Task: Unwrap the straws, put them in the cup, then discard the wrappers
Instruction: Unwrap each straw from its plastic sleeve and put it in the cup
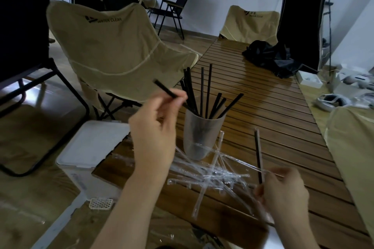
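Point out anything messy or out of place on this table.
Empty clear wrappers lie in a crisscrossed heap on the slatted table in front of the cup, not yet discarded. One wrapped straw lies at the heap's right edge. Nothing looks spilled or broken.

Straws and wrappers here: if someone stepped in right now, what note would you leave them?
Left hand: raised beside the cup, fingers pinching one bare black straw.
Right hand: holds a still-wrapped straw near the table's front edge.
Done: several black straws stand in the cup.
Empty clear wrappers lie piled on the slatted table in front of the cup.
Left: drop in the held straw, unwrap the other, then discard the wrappers, perhaps into the white bin beside the table.
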Motion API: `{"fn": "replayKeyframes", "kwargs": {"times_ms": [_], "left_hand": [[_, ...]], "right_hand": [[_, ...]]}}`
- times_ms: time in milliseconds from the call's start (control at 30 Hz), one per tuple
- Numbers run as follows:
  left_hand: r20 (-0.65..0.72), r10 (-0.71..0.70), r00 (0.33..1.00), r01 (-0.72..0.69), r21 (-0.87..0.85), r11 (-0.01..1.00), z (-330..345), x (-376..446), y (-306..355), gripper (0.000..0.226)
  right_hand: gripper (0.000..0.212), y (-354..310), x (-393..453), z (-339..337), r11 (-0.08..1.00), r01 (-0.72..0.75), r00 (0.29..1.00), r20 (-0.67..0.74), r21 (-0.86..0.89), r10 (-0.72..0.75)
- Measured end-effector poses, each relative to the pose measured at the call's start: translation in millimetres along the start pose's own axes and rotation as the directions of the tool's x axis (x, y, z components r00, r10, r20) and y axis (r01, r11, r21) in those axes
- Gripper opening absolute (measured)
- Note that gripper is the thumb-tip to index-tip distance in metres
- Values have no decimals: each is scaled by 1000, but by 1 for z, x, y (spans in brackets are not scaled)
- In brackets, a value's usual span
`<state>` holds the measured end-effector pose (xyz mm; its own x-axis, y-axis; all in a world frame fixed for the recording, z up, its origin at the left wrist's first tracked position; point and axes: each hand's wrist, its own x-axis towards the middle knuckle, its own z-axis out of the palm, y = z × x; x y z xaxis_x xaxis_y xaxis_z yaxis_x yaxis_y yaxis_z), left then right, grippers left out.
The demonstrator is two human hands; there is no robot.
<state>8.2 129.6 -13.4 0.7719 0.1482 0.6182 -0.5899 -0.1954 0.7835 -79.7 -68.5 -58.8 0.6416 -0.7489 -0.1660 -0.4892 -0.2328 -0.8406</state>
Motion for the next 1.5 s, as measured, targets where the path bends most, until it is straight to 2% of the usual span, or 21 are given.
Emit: {"fn": "replayKeyframes", "kwargs": {"times_ms": [67, 133, 233, 333, 400, 467, 533, 600, 700, 800, 833, 900, 1000, 1067, 1167, 1267, 1367, 1433, 1500], "left_hand": [[91, -12, 996, 4, 95, 996, 7, -2, -4, 22], [126, -41, 991, 23, 147, 989, 13, -3, -5, 34], [105, -55, 993, 37, 170, 985, 18, -4, -6, 54], [62, -43, 997, 32, 169, 985, 20, -6, -6, 52], [50, -25, 998, 14, 201, 980, 20, -8, -5, 47], [41, -16, 999, 6, 224, 975, 21, -11, -4, 46], [30, -37, 999, 29, 225, 974, 22, -12, -5, 45], [35, -72, 997, 62, 235, 970, 22, -13, -6, 47], [61, -164, 985, 138, 304, 943, 21, -15, -11, 59], [54, -254, 966, 216, 374, 902, 21, -16, -15, 59], [49, -275, 960, 235, 394, 889, 21, -16, -16, 58], [29, -320, 947, 278, 427, 860, 20, -15, -19, 55], [15, -400, 916, 343, 487, 804, 17, -17, -24, 47], [51, -500, 864, 388, 566, 728, 16, -18, -25, 41], [139, -646, 751, 428, 642, 636, 17, -21, -25, 37], [218, -703, 677, 417, 673, 610, 18, -24, -25, 31], [281, -737, 614, 391, 704, 593, 18, -25, -25, 19], [370, -778, 507, 391, 706, 590, 18, -24, -22, 12], [516, -796, 316, 405, 686, 605, 17, -24, -13, 17]], "right_hand": [[10, -2, 3, -3, 993, -53, 995, -78, 107, 61], [12, -4, 4, -7, 975, -75, 990, -98, 210, 98], [19, -6, 1, -5, 943, -66, 992, -79, 325, 96], [21, -2, -1, 3, 939, 2, 998, -64, 344, 21], [24, 0, -2, 10, 937, 48, 998, 20, 346, -59], [45, 2, -1, 19, 952, 155, 961, 183, 265, -207], [73, 3, -1, 27, 947, 276, 891, 327, 163, -315], [85, 6, 1, 36, 929, 364, 859, 360, 74, -365], [74, 19, 14, 40, 909, 399, 909, 179, -122, -376], [52, 26, 31, 28, 907, 282, 940, -99, -312, -326], [43, 31, 40, 23, 905, 230, 943, -148, -358, -298], [22, 42, 54, 15, 868, 177, 954, -137, -464, -268], [14, 53, 57, 14, 816, 226, 957, -35, -532, -288], [12, 52, 54, 16, 813, 239, 953, -33, -531, -301], [16, 51, 53, 18, 809, 201, 958, -63, -553, -281], [21, 51, 51, 21, 829, 174, 952, -126, -532, -280], [15, 38, 44, 15, 884, 201, 919, -230, -422, -319], [7, 25, 38, 9, 896, 299, 864, -306, -328, -400], [7, 14, 32, 2, 868, 445, 773, -393, -222, -497]]}}
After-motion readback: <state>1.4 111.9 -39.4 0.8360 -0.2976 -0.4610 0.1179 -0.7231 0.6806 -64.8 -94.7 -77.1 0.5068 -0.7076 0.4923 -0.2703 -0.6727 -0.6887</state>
